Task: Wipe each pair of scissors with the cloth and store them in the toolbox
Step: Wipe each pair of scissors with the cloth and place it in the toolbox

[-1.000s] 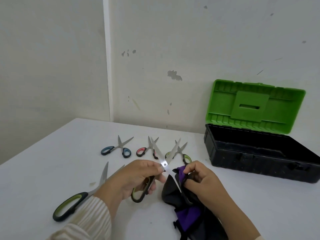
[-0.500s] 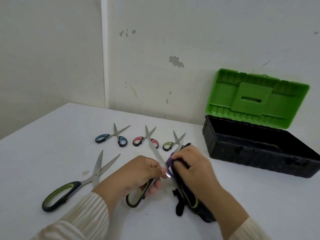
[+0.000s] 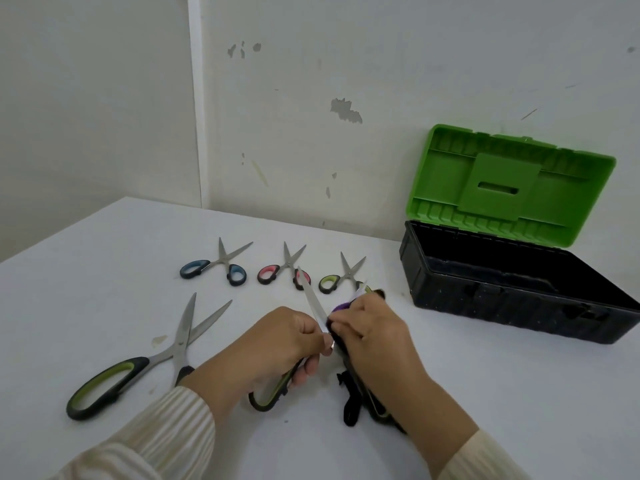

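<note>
1. White table [image 3: 104, 271]: toolbox [image 3: 519, 299] lid up, nothing visible inside, so none stored.
2. Left hand [image 3: 277, 344] pinches held scissors [image 3: 313, 301] at pivot; right hand [image 3: 377, 337] grips cloth [image 3: 341, 308] round one blade.
3. Waiting: blue pair [image 3: 221, 266], pink pair [image 3: 282, 271], small green pair [image 3: 341, 277], big green pair [image 3: 152, 358].

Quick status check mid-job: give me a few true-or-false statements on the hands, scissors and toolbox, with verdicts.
1. The toolbox stands open. True.
2. The blue scissors, pink scissors and green scissors lie on the table. True.
3. The right hand holds the cloth against the held scissors. True.
4. The left hand is empty. False: it grips the held scissors.
5. The big scissors lie in the toolbox. False: they lie on the table, left.
</note>
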Tool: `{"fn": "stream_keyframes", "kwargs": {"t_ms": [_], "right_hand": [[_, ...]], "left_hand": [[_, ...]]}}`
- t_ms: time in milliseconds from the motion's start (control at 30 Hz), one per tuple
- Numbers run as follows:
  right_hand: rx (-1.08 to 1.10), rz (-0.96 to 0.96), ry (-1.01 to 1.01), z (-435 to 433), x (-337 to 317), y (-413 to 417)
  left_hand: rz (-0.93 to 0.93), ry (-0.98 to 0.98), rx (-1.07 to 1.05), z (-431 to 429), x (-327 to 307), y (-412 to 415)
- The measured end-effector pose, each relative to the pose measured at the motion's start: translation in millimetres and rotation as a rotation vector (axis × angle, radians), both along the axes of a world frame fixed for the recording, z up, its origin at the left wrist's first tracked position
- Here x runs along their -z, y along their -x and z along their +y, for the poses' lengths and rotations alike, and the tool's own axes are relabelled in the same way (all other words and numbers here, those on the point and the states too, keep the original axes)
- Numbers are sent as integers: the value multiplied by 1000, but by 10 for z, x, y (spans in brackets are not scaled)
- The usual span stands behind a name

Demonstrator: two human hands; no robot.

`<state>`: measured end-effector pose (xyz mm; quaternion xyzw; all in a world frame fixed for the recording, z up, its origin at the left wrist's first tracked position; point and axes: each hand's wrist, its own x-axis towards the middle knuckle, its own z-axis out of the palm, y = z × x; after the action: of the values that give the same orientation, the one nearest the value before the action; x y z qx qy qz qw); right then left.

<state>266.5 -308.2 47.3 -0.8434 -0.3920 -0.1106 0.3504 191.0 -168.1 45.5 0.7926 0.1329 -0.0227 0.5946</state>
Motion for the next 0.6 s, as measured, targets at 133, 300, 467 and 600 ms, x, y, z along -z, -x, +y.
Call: {"fn": "stream_keyframes", "kwargs": {"t_ms": [133,300,467,600], "right_hand": [[68,-82,-25,-10,6,-64],[37,-157,8,40,34,26],[387,53,-309,-203,-81,-402],[253,10,-308,-279,-127,-198]], "left_hand": [[-18,-30,-4,0,-12,-12],[-10,-44,-2,20,-10,-10],[19,-51,67,-8,-17,9],[21,-48,33,11,-24,9]]}}
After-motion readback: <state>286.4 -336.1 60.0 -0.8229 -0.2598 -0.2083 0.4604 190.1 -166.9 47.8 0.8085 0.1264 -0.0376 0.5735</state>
